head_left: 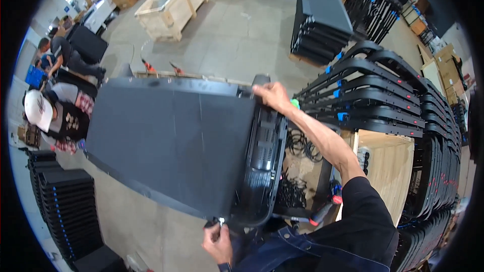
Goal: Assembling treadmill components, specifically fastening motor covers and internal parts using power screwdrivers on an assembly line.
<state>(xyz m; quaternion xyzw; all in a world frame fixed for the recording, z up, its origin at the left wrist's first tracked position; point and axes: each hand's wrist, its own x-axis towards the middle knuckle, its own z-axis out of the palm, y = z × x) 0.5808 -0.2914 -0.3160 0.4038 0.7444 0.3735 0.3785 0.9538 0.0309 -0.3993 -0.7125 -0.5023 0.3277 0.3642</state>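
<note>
A long dark treadmill deck [161,141] lies crosswise before me, its flat black belt facing up. At its right end is an uncovered bay with a ribbed black motor unit [264,143]. My right hand [274,96] reaches across to the far right corner, fingers curled on a black corner piece [261,79]. Close to me, my left hand [218,244] pinches a small dark part [210,224] at the near edge, beside a shiny metal bit. The fingers partly hide that part, so its kind is unclear.
A co-worker in a white cap [39,108] stands at the deck's left end. Stacked black curved frames [378,90] rise on the right, above a wooden crate [380,171]. Red-handled tools [322,214] lie near my right side. Black panels [65,211] are piled at left.
</note>
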